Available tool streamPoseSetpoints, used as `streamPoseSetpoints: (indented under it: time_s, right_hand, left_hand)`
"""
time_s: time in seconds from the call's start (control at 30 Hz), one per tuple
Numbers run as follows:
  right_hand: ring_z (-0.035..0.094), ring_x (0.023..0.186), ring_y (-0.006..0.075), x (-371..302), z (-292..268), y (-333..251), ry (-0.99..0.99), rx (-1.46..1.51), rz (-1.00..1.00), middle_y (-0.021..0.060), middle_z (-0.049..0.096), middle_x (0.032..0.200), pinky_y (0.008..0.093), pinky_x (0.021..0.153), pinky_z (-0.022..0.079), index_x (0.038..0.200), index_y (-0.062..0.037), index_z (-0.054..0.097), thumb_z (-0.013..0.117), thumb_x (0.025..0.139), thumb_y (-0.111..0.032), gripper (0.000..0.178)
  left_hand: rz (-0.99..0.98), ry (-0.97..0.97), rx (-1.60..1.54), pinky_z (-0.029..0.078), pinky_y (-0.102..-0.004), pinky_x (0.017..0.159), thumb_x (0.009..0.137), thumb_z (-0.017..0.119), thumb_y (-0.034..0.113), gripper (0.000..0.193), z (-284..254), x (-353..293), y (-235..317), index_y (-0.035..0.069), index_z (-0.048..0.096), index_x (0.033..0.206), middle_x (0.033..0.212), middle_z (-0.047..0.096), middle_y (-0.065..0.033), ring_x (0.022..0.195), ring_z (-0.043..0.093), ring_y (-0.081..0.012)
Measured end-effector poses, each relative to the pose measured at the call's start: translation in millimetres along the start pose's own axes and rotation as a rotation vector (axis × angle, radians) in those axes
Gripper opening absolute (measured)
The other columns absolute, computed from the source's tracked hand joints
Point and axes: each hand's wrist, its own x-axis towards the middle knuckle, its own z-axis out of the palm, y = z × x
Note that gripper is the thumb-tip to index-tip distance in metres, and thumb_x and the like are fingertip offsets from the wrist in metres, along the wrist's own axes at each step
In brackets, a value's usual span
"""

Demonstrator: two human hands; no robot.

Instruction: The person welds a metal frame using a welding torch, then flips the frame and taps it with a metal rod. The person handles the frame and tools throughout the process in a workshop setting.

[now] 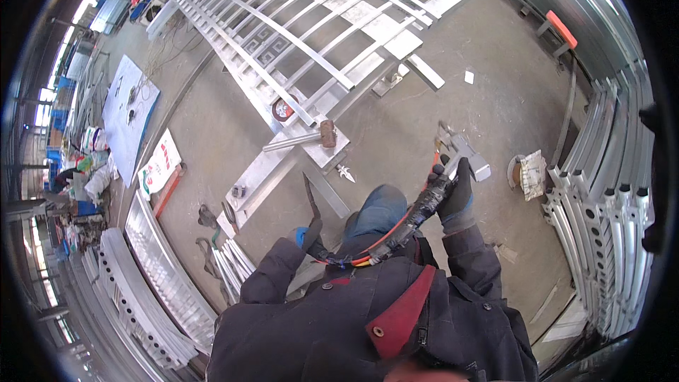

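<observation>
My right hand (458,194), in a dark glove, is closed round a welding torch (463,159) with a silver block-like head and a thin tip. A cable bundle (410,225) wrapped in black tape, with an orange hose along it, runs back from the torch across my body. My left hand (311,237), dark-gloved with a blue cuff, is low in front of me, near the other end of the bundle. From it rises a thin dark curved strip (309,194); the fingers are mostly hidden. Ahead, a hammer (300,139) lies on the aluminium frame's near end.
A long slatted aluminium frame (311,56) rests on metal supports ahead. Stacked silver profiles (601,219) stand at the right. Panels and bars (166,262) lie at the left, near a blue-white sheet (129,113). A white spool (532,173) is on the floor.
</observation>
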Motion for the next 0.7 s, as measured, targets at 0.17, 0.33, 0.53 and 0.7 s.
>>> streamPoseSetpoints:
  time_s: [0.17,0.33,0.53,0.7]
  right_hand:
    - [0.063,0.073,0.0168,55,51,-42,-0.132,-0.145,-0.022,0.0059,0.064,0.087,0.0318,0.061,0.055,0.138,-0.0014,0.048,0.052,0.100,-0.058,0.068]
    - [0.062,0.070,0.0149,146,101,-54,-0.114,-0.300,0.070,0.0045,0.063,0.084,0.0298,0.059,0.053,0.134,-0.0010,0.052,0.053,0.100,-0.058,0.067]
    - [0.061,0.069,0.0134,265,176,-33,-0.103,-0.457,0.145,0.0036,0.062,0.083,0.0284,0.059,0.052,0.133,-0.0001,0.053,0.052,0.100,-0.059,0.068]
    - [0.061,0.069,0.0134,351,235,-16,-0.145,-0.490,0.215,0.0035,0.062,0.080,0.0275,0.059,0.051,0.132,0.0018,0.054,0.048,0.102,-0.058,0.067]
  left_hand:
    - [0.042,0.044,-0.169,0.052,-0.0348,0.068,0.094,0.050,0.070,0.072,35,12,50,0.004,0.074,0.079,0.073,0.069,-0.0067,0.066,0.064,-0.0183]
    - [-0.073,0.071,-0.221,0.051,-0.0359,0.067,0.096,0.049,0.069,0.071,41,66,76,0.005,0.074,0.077,0.075,0.069,-0.0070,0.067,0.063,-0.0175]
    - [-0.095,-0.109,-0.324,0.050,-0.0317,0.066,0.099,0.047,0.064,0.066,-9,124,126,0.006,0.075,0.086,0.077,0.070,-0.0050,0.070,0.064,-0.0162]
    - [0.017,-0.216,-0.517,0.049,-0.0293,0.067,0.103,0.052,0.051,0.051,-51,157,165,0.006,0.073,0.114,0.088,0.071,-0.0034,0.076,0.063,-0.0118]
